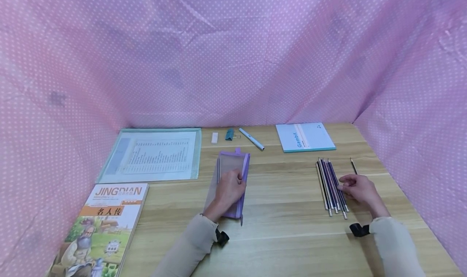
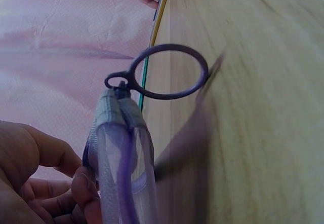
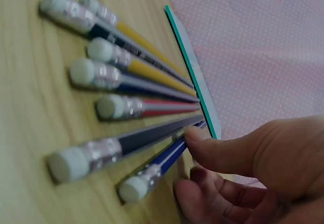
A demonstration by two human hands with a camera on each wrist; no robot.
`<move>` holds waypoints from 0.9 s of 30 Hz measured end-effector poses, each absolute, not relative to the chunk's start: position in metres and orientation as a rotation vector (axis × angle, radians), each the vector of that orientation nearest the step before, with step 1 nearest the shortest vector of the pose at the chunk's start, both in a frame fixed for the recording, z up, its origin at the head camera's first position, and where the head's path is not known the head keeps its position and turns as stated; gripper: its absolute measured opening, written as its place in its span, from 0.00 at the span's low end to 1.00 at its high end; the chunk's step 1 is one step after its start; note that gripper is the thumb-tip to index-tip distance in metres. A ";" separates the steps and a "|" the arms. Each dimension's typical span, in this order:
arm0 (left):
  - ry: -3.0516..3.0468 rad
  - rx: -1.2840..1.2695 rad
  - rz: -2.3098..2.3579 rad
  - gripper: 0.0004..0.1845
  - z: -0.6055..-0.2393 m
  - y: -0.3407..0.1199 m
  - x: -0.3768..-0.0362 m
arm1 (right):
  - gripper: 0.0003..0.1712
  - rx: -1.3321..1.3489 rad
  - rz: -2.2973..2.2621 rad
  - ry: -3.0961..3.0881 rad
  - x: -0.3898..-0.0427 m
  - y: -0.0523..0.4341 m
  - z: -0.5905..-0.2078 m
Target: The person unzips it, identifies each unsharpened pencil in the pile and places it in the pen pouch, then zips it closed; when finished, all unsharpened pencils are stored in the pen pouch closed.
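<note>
My left hand [image 1: 230, 187] pinches the zipped edge of a purple see-through pencil case [image 1: 228, 161]. In the left wrist view thumb and fingertips press together at the case's side, below its purple zip-pull ring [image 2: 172, 72]. A slim dark pencil shape shows along the case's left side. At the right, my right hand [image 1: 361, 190] is beside a bunch of pencils [image 1: 330, 187] with white erasers. Its thumb overlaps the blue pencil [image 3: 169, 155], other fingers curl below; I cannot tell whether they grip it. One separate pencil [image 1: 353, 165] pokes out beyond that hand, its rest hidden.
A white eraser [image 1: 214, 138], a teal binder clip [image 1: 229, 134] and a light blue pen [image 1: 251, 139] lie behind the case. A notebook [image 1: 306, 137] lies back right. To the left are a document folder [image 1: 197, 155] and a thick book [image 1: 102, 232]. Pink curtains surround the table.
</note>
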State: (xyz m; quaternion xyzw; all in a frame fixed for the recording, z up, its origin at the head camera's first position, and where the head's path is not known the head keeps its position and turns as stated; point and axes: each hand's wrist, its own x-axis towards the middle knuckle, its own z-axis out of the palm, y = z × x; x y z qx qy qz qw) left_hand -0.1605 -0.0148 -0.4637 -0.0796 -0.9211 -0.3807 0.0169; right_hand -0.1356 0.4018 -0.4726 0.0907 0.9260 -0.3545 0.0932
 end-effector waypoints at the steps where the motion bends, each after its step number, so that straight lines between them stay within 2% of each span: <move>1: -2.862 -0.249 -1.184 0.04 -0.464 -0.015 -0.160 | 0.25 0.266 -1.053 2.749 -0.136 0.402 -0.473; 21: -2.857 -0.243 -1.187 0.03 -0.463 -0.015 -0.160 | 0.22 0.371 -0.939 2.831 -0.135 0.429 -0.467; 27: -2.856 -0.249 -1.191 0.03 -0.463 -0.016 -0.160 | 0.17 0.339 -0.806 3.005 -0.133 0.434 -0.468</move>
